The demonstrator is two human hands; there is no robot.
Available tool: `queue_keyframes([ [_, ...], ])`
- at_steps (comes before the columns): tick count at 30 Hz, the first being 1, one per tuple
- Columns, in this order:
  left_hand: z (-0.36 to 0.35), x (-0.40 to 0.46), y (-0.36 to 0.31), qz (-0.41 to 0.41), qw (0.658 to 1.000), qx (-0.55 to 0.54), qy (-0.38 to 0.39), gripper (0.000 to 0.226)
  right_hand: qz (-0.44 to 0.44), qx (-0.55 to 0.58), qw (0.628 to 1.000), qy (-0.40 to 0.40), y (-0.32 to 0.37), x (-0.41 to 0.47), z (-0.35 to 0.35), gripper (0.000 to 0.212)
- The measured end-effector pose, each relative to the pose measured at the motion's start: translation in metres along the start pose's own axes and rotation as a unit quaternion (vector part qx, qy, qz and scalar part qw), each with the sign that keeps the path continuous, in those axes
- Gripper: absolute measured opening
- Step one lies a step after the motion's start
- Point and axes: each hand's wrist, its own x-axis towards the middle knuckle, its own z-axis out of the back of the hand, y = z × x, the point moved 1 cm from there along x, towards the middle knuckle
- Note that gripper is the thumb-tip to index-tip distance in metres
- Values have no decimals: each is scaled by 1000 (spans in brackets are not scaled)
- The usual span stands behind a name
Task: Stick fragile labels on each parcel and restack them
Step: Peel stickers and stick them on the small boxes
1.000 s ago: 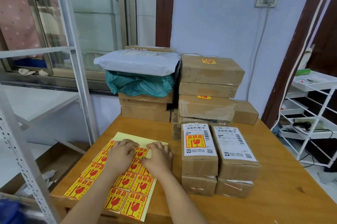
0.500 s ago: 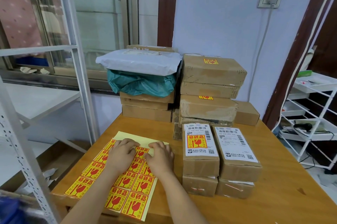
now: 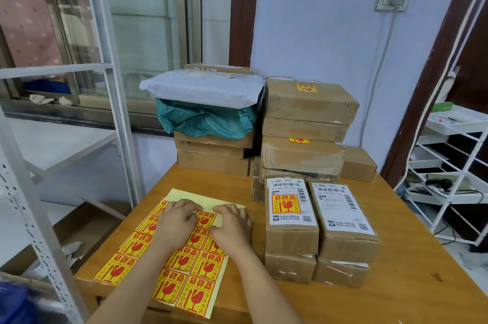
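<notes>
So, hands: left hand (image 3: 177, 220) and right hand (image 3: 230, 226) are both lying knuckles-up on the sticker sheet (image 3: 169, 271), fingers curled at its far end; can't tell if they're pinching a sticker.
Sheet: sitting at the near left of the wooden table (image 3: 396, 284), hanging slightly over the edge.
Front parcels: labelled parcel (image 3: 290, 218) is wearing a red-and-yellow fragile label, unlabelled parcel (image 3: 343, 220) is touching its right side; each is sitting on another box.
Back: taller stack (image 3: 309, 118) is showing two fragile labels.
</notes>
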Motion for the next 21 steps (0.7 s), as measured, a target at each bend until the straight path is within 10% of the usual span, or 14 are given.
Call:
queue_keyframes([
  [21,4,-4,-3,3,997,-74,4,12,-16,-22,999,-27,1,3,-2,41],
])
